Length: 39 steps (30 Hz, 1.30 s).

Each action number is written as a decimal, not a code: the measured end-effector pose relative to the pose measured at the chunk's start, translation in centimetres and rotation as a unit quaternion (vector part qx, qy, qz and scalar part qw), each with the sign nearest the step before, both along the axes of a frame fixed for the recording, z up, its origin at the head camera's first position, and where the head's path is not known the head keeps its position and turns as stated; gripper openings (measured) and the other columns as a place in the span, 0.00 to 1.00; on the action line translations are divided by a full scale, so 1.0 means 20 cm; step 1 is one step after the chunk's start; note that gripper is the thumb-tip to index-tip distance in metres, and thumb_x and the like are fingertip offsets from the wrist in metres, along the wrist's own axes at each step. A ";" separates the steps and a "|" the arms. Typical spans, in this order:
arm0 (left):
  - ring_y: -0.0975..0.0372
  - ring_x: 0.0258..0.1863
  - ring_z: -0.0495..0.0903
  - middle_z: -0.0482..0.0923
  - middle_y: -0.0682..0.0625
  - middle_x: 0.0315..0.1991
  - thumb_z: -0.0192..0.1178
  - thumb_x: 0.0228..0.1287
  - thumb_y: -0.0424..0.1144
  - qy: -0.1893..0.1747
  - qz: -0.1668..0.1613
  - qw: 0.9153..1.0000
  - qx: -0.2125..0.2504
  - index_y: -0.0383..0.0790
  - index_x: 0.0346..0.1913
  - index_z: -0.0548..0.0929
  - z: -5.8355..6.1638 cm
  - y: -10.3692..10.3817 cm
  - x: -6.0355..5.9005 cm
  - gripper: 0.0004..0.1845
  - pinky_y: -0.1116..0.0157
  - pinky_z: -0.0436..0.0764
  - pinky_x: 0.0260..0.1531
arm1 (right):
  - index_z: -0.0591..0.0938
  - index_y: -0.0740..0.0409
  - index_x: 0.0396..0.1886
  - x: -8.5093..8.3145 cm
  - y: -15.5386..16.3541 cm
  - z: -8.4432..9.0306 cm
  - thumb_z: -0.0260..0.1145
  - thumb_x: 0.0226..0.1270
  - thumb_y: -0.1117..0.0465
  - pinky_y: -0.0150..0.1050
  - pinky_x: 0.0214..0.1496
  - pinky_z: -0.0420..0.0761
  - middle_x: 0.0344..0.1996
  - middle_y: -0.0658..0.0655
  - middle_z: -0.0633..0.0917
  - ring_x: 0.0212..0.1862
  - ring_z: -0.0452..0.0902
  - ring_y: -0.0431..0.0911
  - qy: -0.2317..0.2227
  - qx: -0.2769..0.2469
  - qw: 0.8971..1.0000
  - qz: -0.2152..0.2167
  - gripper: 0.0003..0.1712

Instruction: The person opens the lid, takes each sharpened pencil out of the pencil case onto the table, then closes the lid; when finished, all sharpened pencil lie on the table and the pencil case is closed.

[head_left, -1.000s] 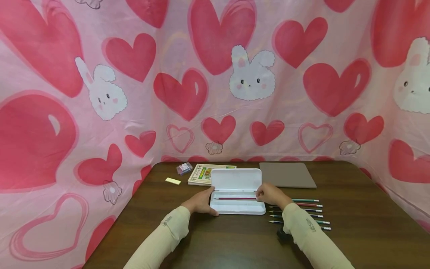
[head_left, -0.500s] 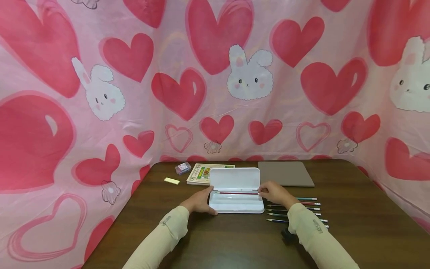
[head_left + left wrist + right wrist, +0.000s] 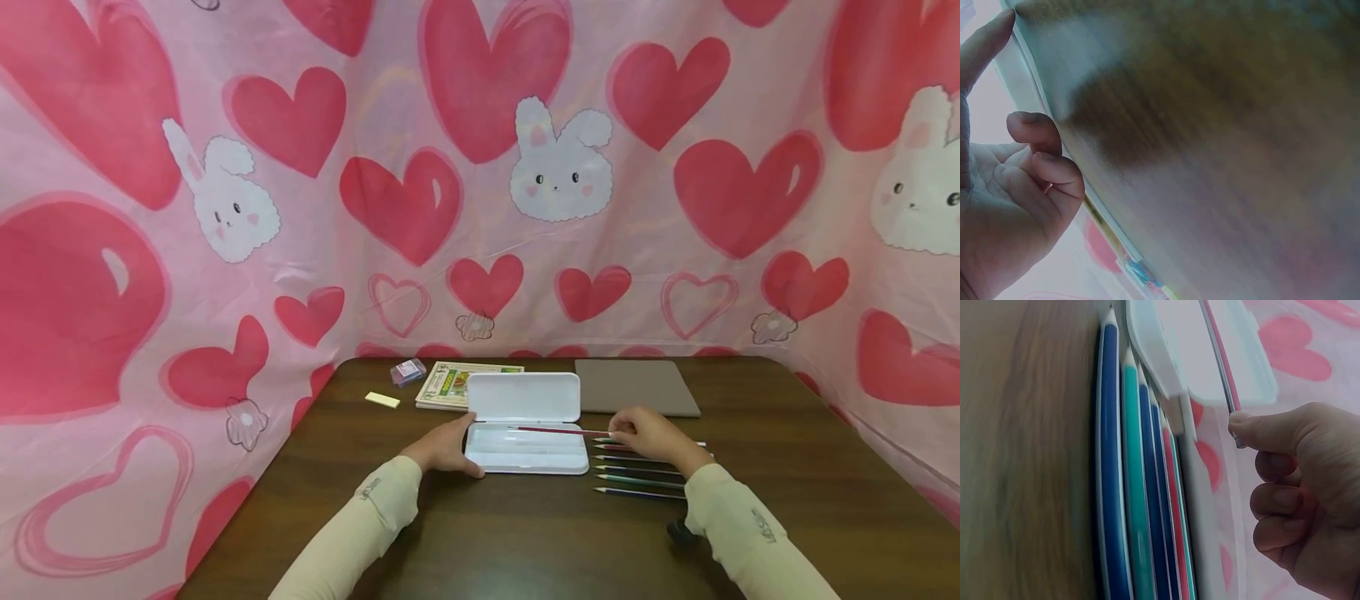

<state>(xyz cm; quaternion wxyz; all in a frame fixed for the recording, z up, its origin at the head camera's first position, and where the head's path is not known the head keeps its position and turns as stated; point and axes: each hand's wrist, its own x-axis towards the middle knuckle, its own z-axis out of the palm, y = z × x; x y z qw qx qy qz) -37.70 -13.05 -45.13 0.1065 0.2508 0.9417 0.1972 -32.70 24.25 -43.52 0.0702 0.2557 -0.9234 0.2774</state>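
Note:
A white pencil case (image 3: 525, 467) lies on the table with its lid (image 3: 523, 397) raised. My left hand (image 3: 446, 447) holds the case by its left end, thumb at the front corner and a finger near the hinge corner. My right hand (image 3: 651, 433) pinches a red-striped pencil (image 3: 551, 430) by its right end, between thumb and index finger. That pencil slants out over the case's right edge, its far part above the tray. In the right wrist view, its metal-coloured end (image 3: 1239, 442) shows below the thumb. Several pencils (image 3: 1137, 481) in blue, green and red lie side by side beneath the right hand.
Behind the case are a picture book (image 3: 442, 390) and a flat grey-brown panel (image 3: 637, 387). A pale yellow strip (image 3: 382, 400) and a small clear box (image 3: 408, 372) lie at the back left. A heart-patterned cloth (image 3: 555, 275) hangs behind the table.
My right hand has moved right, drawing the red-striped pencil from inside the case partly past its right edge. My left hand stays at the case's left end.

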 end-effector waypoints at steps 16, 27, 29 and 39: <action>0.51 0.65 0.64 0.61 0.40 0.67 0.73 0.38 0.56 -0.009 0.000 1.000 0.006 0.35 0.70 0.55 0.01 -0.01 -0.01 0.58 0.53 0.63 0.64 | 0.81 0.56 0.29 0.18 0.27 0.00 0.64 0.61 0.61 0.30 0.22 0.61 0.16 0.42 0.65 0.19 0.56 0.31 -0.032 0.002 0.999 -0.040 0.04; 0.51 0.62 0.67 0.64 0.39 0.65 0.73 0.37 0.54 0.014 -0.020 1.000 0.008 0.33 0.68 0.56 0.00 -0.01 0.00 0.57 0.54 0.65 0.62 | 0.80 0.58 0.30 0.33 0.43 -0.01 0.61 0.64 0.62 0.29 0.20 0.64 0.17 0.40 0.66 0.20 0.60 0.29 -0.072 -0.015 0.997 -0.014 0.05; 0.51 0.62 0.68 0.64 0.39 0.65 0.73 0.37 0.55 0.015 -0.022 1.000 0.010 0.33 0.68 0.56 0.00 -0.01 0.00 0.57 0.54 0.66 0.62 | 0.80 0.58 0.29 0.35 0.45 -0.01 0.61 0.63 0.63 0.29 0.20 0.64 0.18 0.40 0.67 0.21 0.60 0.28 -0.070 -0.018 0.997 -0.004 0.05; 0.51 0.64 0.65 0.62 0.40 0.67 0.73 0.39 0.54 -0.011 -0.005 1.000 0.006 0.34 0.69 0.55 0.03 -0.01 0.02 0.57 0.53 0.63 0.64 | 0.79 0.58 0.25 0.41 0.55 -0.04 0.64 0.58 0.69 0.28 0.22 0.65 0.21 0.39 0.75 0.26 0.63 0.24 -0.039 -0.030 0.996 0.070 0.05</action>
